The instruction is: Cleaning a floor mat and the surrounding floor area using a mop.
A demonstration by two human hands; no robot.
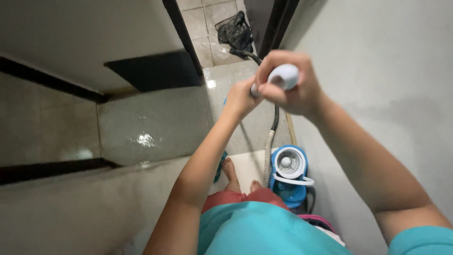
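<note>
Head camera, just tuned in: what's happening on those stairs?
A person stands on wet, glossy steps, looking down. Both hands grip the top of a mop handle: the right hand wraps its pale end cap and the left hand holds just below. The shaft runs down past the bare feet. A blue spin-mop bucket stands beside them against the wall. A dark cloth lies on the tiled floor lower down.

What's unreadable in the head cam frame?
- Head view: the lower end of the black mop pole is hidden behind the blue spin-mop bucket.
- White handle grip: mostly covered by the right hand and left hand.
- Dark crumpled cloth on the tiled floor: too small to identify.
- Pink item: hidden by the teal shirt.
</note>
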